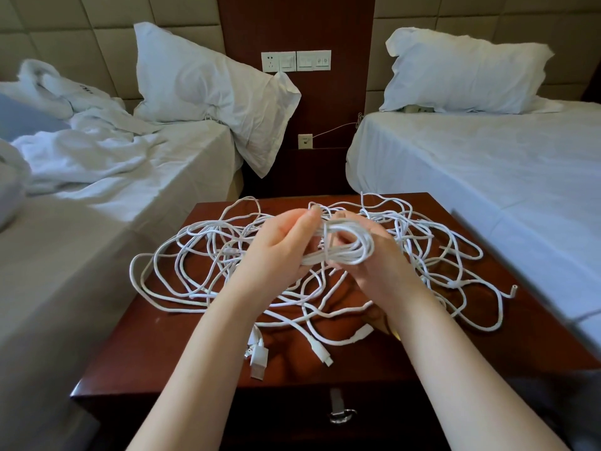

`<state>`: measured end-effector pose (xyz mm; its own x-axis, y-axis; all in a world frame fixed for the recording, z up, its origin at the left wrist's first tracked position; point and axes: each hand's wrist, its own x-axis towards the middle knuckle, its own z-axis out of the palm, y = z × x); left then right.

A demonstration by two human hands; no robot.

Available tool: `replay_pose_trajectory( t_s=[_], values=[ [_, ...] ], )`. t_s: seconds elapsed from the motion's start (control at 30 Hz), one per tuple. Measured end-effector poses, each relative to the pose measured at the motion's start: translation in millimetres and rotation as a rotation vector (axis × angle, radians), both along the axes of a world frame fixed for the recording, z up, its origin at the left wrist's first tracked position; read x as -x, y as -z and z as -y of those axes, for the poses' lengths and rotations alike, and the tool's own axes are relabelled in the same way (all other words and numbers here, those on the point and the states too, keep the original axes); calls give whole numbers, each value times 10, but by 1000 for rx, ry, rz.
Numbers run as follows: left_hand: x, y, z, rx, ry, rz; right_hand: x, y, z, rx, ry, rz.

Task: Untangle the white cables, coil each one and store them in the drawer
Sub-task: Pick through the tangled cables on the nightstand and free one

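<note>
The drawer [292, 415] sits shut under the front edge of the nightstand [156, 346], its metal pull [340, 415] hanging at the middle. I cannot see whether anything is inside it.

Both my hands are up over the middle of the nightstand top, close together. My right hand [374, 265] has its fingers curled through a small coil [349, 245] of white cable and grips it. My left hand [283, 245] cups the coil's other end, with the fingers bent over the strands.

Under and around my hands the loose cables [201, 255] sprawl in a tangle over most of the nightstand top, from the left edge to the right edge and up to the back edge. Several plugs [258, 356] lie near the front edge, left of centre, and another connector [320, 351] lies just right of them.

My hands and forearms hide the middle of the tangle, so I cannot tell how many cables there are or which strand joins the coil. My fingertips are blurred. A bed [97, 222] stands to the left and another [487, 174] to the right, both cut off by the frame.
</note>
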<state>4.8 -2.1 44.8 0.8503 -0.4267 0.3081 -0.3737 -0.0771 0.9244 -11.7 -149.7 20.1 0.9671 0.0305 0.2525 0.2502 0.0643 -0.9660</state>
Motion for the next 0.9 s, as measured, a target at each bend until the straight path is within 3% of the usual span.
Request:
replay_pose_trajectory(
  t_s=[0.13,0.47,0.63,0.77,0.9],
  values=[
    [25,-27,-17,-119,125,-54,-14,-39,51,-300,-69,-137],
    [23,-40,-9,-447,86,2,-63,-93,49,-146,10,49],
    [-66,100,104,-372,-176,44,-58,-132,14,63,239,120],
    [-144,215,172,-238,-379,35,-44,-140,-40,165,241,157],
    [-191,238,166,-186,-439,-15,-39,-139,-77,199,219,147]
  ],
)
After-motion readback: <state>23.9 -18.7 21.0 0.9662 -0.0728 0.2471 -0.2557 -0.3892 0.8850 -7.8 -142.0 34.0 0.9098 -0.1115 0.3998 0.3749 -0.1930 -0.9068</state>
